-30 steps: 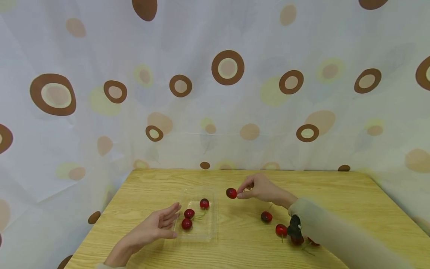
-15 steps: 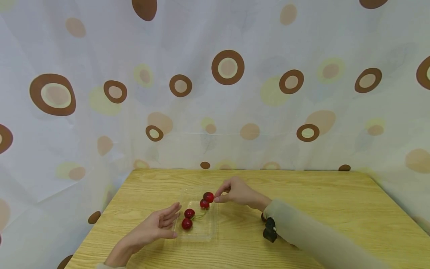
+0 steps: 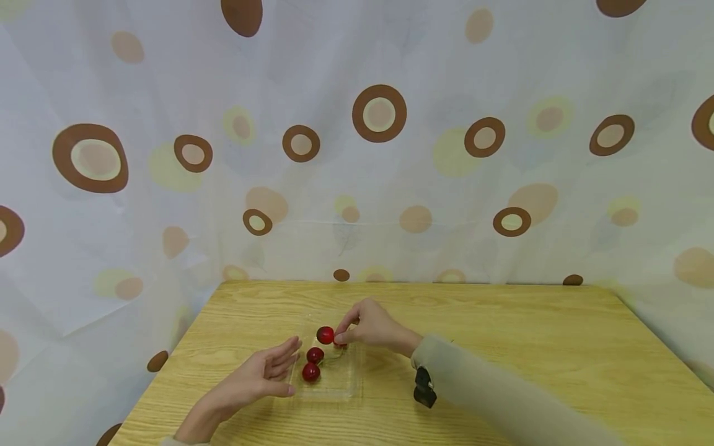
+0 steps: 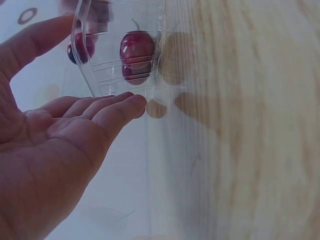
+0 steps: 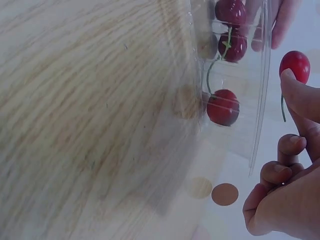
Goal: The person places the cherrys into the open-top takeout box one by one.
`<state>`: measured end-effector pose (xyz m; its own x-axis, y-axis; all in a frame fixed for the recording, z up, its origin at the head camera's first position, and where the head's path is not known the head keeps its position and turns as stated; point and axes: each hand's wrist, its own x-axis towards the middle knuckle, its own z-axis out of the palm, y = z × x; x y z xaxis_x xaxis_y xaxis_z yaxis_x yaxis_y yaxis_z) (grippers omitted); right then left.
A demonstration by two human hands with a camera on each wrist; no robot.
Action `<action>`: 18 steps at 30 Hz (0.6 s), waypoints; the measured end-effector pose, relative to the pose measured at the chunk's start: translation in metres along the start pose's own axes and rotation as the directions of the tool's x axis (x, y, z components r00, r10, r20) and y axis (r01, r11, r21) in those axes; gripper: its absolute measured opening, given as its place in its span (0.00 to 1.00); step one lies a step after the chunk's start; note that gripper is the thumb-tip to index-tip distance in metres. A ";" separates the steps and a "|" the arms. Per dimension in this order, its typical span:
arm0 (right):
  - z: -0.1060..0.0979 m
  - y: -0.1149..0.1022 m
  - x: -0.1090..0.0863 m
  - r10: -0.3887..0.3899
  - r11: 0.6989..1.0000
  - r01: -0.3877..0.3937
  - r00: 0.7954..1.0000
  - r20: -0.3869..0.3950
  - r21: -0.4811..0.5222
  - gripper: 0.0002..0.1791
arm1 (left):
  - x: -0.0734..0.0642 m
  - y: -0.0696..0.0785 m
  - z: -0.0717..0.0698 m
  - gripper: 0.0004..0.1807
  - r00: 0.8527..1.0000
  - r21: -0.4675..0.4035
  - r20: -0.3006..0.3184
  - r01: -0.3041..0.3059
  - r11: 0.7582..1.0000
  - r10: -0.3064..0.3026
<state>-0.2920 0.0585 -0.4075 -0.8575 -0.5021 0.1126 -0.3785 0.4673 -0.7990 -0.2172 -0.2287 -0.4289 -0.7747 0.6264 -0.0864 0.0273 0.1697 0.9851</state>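
Observation:
My right hand pinches a dark red cherry between thumb and finger, over the far part of a clear plastic box. In the right wrist view, that cherry's green stem hangs below the thumb, and the cherry is above the box rim. Two joined cherries lie at the left inside the box. Farther back in it lies another cherry, partly covered by my right fingers in the head view. My left hand holds nothing; its fingers are extended and rest along the left side of the box.
The box stands on a wood-grain table. A patterned curtain hangs behind the table and at its left. A black device is strapped at the right wrist. The right sleeve covers the table's front right area.
My right hand has carried the pinched cherry leftward from beside the box to above it. The sleeve now hides the loose cherries seen on the right. My left hand has stayed put.

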 end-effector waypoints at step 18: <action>0.013 -0.001 -0.004 0.075 0.990 -0.084 0.994 -0.082 -0.115 0.06 | 0.000 0.000 0.001 0.50 1.000 0.005 0.005 -0.006 1.000 0.006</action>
<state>-0.2834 0.0508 -0.4144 -0.9092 -0.4040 0.1006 -0.3427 0.5888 -0.7320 -0.2166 -0.2282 -0.4289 -0.7715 0.6310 -0.0811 0.0353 0.1697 0.9849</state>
